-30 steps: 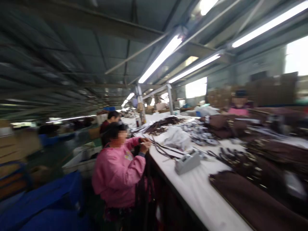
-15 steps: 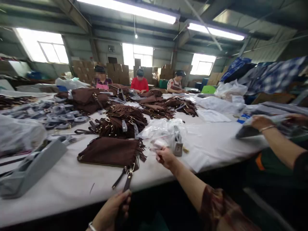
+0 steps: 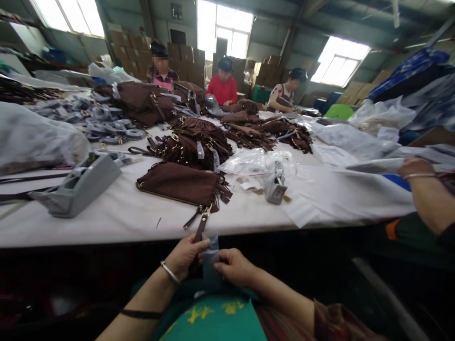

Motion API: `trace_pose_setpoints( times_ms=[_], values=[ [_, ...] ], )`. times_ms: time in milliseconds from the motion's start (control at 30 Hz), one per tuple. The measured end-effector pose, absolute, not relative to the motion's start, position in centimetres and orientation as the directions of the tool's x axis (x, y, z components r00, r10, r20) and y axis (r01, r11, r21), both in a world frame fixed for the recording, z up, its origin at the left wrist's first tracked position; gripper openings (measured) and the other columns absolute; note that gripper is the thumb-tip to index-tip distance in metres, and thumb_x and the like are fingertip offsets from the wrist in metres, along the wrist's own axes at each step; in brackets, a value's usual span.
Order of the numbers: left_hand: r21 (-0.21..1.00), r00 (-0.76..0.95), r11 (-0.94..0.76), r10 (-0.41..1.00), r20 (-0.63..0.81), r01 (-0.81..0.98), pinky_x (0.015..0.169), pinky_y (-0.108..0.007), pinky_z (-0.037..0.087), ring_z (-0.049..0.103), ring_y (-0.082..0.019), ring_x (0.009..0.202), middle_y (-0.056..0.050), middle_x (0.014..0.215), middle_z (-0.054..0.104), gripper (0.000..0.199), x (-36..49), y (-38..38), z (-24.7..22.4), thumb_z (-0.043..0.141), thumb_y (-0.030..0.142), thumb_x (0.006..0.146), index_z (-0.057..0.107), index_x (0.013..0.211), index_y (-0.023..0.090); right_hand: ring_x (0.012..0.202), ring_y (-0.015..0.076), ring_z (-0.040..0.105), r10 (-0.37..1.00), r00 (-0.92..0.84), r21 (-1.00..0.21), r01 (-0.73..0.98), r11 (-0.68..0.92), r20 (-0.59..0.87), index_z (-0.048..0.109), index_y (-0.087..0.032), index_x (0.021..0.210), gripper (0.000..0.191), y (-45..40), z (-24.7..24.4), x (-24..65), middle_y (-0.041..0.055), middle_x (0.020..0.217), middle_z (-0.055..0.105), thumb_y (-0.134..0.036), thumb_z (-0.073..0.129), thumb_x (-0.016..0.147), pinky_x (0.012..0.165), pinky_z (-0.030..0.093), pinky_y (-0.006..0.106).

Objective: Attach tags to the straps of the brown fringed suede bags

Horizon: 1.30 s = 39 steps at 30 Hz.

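Observation:
A brown fringed pouch (image 3: 181, 183) lies flat near the table's front edge. Its wrist strap (image 3: 203, 221) hangs over the edge, and my left hand (image 3: 185, 255) is closed on the strap's lower end. My right hand (image 3: 232, 266) pinches a greyish see-through plastic strip (image 3: 211, 260) close against the left fingers, in front of my green apron (image 3: 213, 319). How far the plastic goes around the strap, I cannot tell. Beyond the pouch stands a grey tape dispenser or box (image 3: 275, 190), beside crumpled clear plastic bags (image 3: 245, 162).
More brown fringed pouches (image 3: 199, 137) are heaped behind. Left are a grey holder (image 3: 80, 184), grey wrapped rolls (image 3: 113, 124) and a large plastic bag (image 3: 39, 137). A co-worker's arm (image 3: 428, 194) handles plastic at the right; several people work across the table (image 3: 142, 237).
My right hand has come back from the plastic bags to my left hand and now pinches a plastic strip. The left hand keeps hold of the strap. The view has tilted down.

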State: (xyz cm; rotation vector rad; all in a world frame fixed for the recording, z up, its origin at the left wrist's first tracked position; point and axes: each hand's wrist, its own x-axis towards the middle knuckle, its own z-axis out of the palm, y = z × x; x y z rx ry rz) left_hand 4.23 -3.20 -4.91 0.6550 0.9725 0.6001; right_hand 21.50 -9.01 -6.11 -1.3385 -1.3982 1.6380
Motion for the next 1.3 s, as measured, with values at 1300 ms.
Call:
trace_pose_setpoints(
  times_ms=[1300],
  values=[
    [0.854,0.487,0.499,0.715,-0.502,0.147,0.050,-0.021,0.025,0.040,-0.007,0.053,-0.001,0.067,0.062,0.033,4.0,-3.9,-1.1,0.074,0.034,0.069,0.071,0.094,0.012,0.055,0.0092,0.047,0.979,-0.052,-0.978,-0.052,-0.200,-0.198,0.063,-0.015,0.074,0.019,-8.4,-4.8,22.3,-0.0022,0.063,0.057,-0.033,0.066,0.075,0.054,0.038,0.022]
  ],
)
